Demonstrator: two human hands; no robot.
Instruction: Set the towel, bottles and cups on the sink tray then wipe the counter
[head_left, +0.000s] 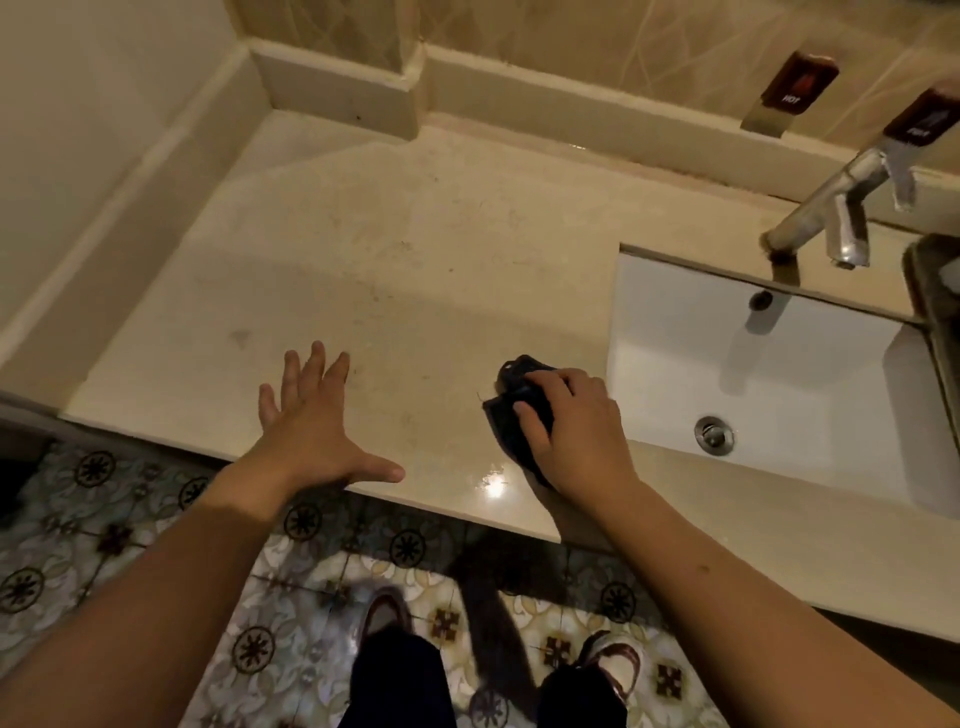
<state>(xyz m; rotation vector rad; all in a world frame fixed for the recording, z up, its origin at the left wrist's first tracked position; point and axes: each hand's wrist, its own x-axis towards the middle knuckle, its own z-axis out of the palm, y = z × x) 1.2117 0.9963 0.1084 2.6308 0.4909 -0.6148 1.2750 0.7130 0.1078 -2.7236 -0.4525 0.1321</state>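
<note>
A cream stone counter (395, 249) runs from the left wall to the sink. My right hand (574, 431) presses a crumpled dark cloth (511, 395) flat on the counter near its front edge, just left of the sink. Fingers curl over the cloth and cover most of it. My left hand (311, 431) lies flat on the counter with fingers spread, holding nothing, a short way left of the cloth. A dark tray edge (930, 291) shows at the far right, over the sink. No bottles or cups are visible.
A white rectangular sink (769, 364) with a metal drain (714, 435) sits to the right. A metal tap (826, 208) juts over it. Two labelled wall dispensers (795, 88) hang above. A raised ledge (337, 88) borders the back. Patterned floor tiles (291, 597) lie below.
</note>
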